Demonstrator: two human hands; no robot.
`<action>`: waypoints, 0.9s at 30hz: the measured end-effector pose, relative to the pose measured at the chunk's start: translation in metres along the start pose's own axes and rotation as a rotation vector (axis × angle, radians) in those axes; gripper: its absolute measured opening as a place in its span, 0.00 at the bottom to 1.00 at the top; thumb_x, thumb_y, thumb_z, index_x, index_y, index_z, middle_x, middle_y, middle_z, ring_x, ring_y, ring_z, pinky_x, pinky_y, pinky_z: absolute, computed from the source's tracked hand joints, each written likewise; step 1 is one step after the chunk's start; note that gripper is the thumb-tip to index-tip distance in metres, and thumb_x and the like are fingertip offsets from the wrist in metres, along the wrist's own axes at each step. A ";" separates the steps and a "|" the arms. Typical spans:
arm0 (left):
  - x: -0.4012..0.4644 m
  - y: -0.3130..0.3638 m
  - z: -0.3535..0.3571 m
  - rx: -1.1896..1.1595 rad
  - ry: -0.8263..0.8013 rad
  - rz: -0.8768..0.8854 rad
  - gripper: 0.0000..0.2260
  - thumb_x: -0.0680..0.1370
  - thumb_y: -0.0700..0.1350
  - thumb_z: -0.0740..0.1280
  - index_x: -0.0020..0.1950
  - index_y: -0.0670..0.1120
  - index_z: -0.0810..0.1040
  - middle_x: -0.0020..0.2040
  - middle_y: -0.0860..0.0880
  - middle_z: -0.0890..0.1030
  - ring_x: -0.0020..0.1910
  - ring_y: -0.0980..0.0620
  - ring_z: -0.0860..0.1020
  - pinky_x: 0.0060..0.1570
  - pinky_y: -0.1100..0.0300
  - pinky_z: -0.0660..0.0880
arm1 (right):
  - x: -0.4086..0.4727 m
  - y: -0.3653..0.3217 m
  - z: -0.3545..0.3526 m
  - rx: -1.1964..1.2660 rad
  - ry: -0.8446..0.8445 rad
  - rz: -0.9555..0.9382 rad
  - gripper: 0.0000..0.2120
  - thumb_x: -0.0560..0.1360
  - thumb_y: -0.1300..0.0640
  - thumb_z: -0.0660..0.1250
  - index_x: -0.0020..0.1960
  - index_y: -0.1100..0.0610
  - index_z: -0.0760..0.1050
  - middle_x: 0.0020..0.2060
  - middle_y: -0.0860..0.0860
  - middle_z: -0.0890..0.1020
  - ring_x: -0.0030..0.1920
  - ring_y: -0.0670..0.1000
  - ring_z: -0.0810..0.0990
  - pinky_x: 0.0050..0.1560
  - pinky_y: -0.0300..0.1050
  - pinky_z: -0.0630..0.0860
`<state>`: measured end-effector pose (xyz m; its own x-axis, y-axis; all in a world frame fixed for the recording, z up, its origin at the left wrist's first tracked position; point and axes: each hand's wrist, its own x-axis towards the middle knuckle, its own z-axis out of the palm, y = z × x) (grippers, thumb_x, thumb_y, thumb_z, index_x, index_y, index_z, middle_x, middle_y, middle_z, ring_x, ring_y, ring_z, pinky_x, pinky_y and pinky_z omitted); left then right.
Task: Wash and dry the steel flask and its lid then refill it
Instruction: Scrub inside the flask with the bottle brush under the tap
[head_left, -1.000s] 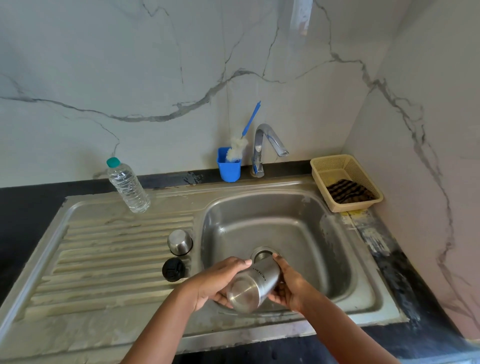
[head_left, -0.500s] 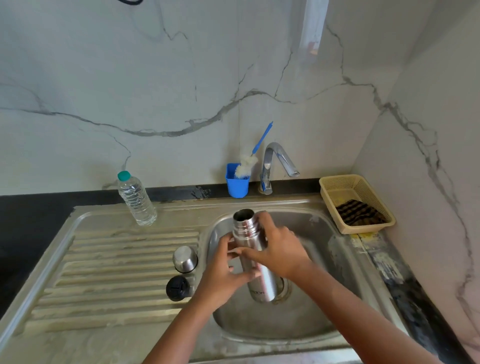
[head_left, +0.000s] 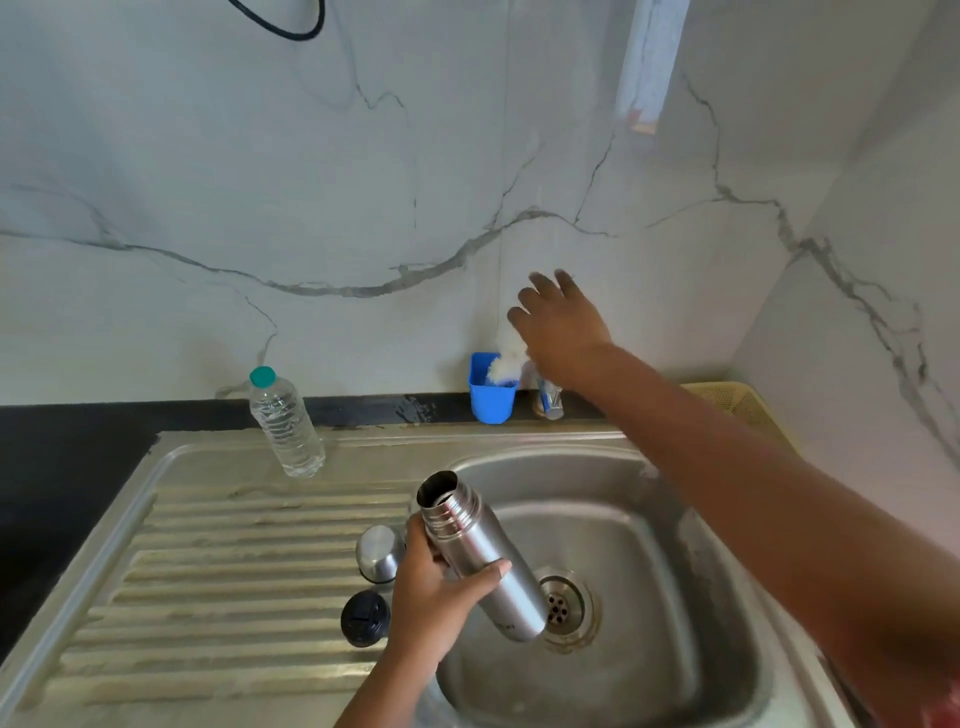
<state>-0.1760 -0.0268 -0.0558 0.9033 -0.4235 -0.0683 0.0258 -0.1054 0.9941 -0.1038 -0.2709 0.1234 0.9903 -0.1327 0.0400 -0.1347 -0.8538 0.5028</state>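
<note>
- Biggest thing here is the steel sink (head_left: 649, 691), basin on the right with the drain (head_left: 563, 605) in the middle, ribbed draining board (head_left: 234, 577) on the left, all set into a dark tabletop (head_left: 67, 467).
- Steel flask (head_left: 480, 556) is open-mouthed and tilted, mouth up and to the left, base hanging over the basin right by the drain.
- Left hand (head_left: 434, 597) is gripping the flask around its middle, thumb across the front.
- Right hand (head_left: 558, 327) is up by the back wall with fingers spread and loose, holding nothing, just above the blue cup (head_left: 491, 397) and the white brush head (head_left: 506, 361) sticking out of it. The tap base (head_left: 549, 400) peeks out under the wrist.
- Clear water bottle (head_left: 284, 423) with a teal cap stands upright on the sink's back rim.
- Yellow basket (head_left: 737, 402) is mostly hidden behind the right forearm.
- Steel lid cup (head_left: 379, 553) sits on the draining board just beside the left hand, and the black stopper (head_left: 365, 618) is right in front of it.
</note>
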 end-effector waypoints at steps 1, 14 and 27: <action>0.001 -0.001 0.000 -0.019 0.002 0.000 0.31 0.64 0.35 0.82 0.60 0.54 0.73 0.51 0.57 0.84 0.49 0.55 0.83 0.46 0.65 0.77 | 0.010 0.004 0.004 -0.068 -0.029 -0.015 0.24 0.79 0.57 0.63 0.74 0.57 0.64 0.74 0.57 0.65 0.77 0.60 0.54 0.78 0.59 0.48; 0.003 -0.021 -0.009 -0.146 -0.003 -0.031 0.42 0.55 0.47 0.84 0.67 0.52 0.71 0.57 0.51 0.84 0.55 0.51 0.83 0.50 0.61 0.78 | 0.032 0.010 0.002 -0.245 -0.086 0.130 0.07 0.78 0.59 0.64 0.55 0.53 0.76 0.50 0.50 0.79 0.54 0.52 0.77 0.65 0.49 0.64; -0.003 -0.022 -0.002 -0.156 -0.014 -0.054 0.33 0.53 0.49 0.84 0.52 0.70 0.76 0.52 0.50 0.85 0.53 0.49 0.84 0.55 0.53 0.78 | -0.065 -0.017 -0.014 0.129 -0.228 0.449 0.19 0.78 0.61 0.60 0.68 0.56 0.69 0.60 0.53 0.74 0.59 0.56 0.75 0.58 0.54 0.72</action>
<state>-0.1784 -0.0213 -0.0769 0.8927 -0.4338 -0.1218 0.1409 0.0121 0.9899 -0.1656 -0.2408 0.1240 0.8035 -0.5945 0.0307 -0.5620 -0.7407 0.3681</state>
